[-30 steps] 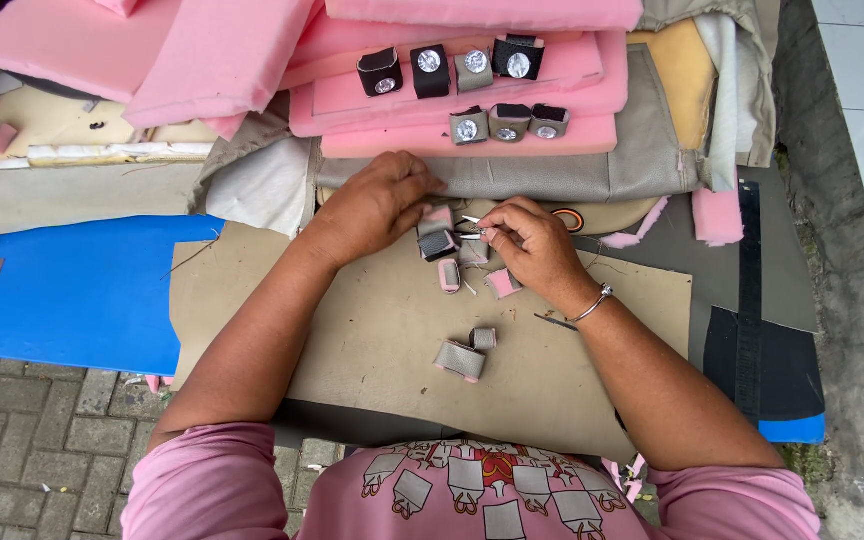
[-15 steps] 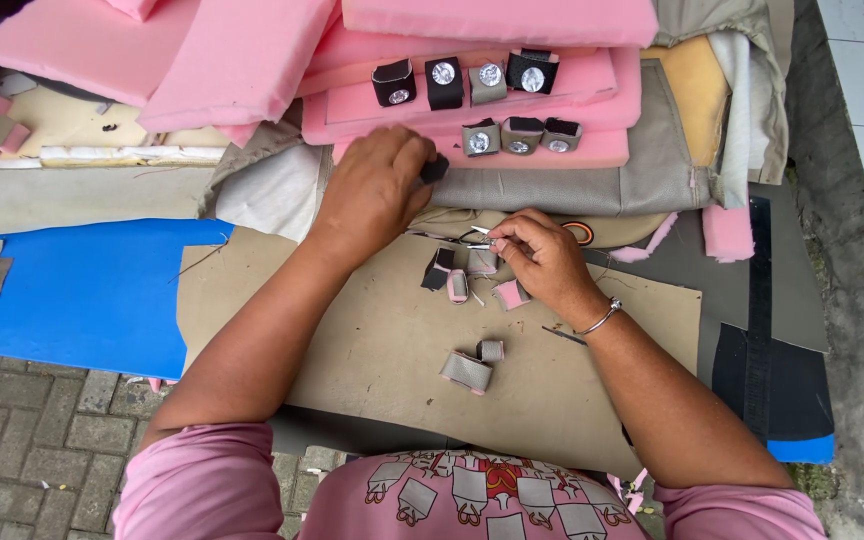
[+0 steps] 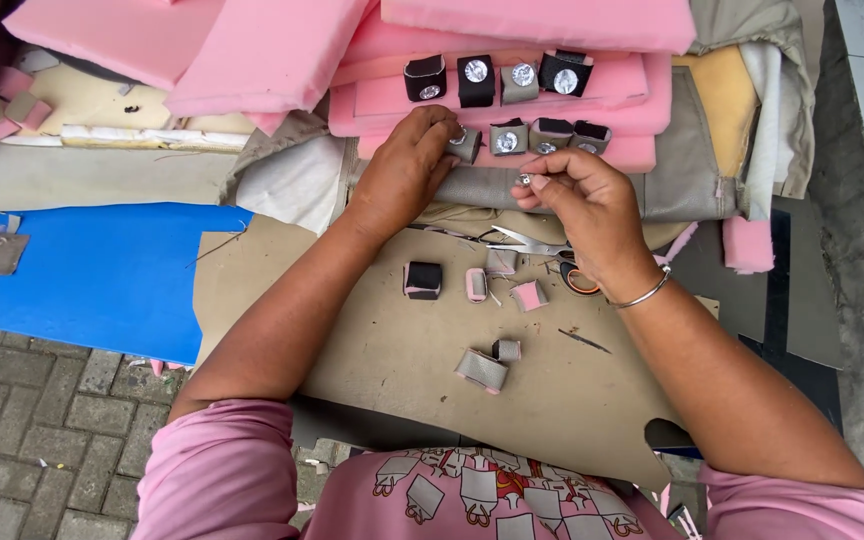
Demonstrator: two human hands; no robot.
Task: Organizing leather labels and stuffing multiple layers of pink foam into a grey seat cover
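Brown cardboard (image 3: 402, 360) covers my work surface, with paving stones and a blue sheet (image 3: 92, 275) off to my left. Nearest me lie two small grey fabric pieces (image 3: 487, 365); further on, a black-wrapped foam piece (image 3: 422, 280) and two pink-and-grey ones sit beside the scissors (image 3: 537, 245), partly hidden under my right wrist. My right hand (image 3: 587, 205) pinches a tiny silver stud (image 3: 525, 180) between thumb and fingertips. My left hand (image 3: 407, 170) reaches past it, fingers closed on a grey finished piece (image 3: 464, 143) at the edge of the pink foam slabs (image 3: 512, 95), where more finished pieces stand in two rows.
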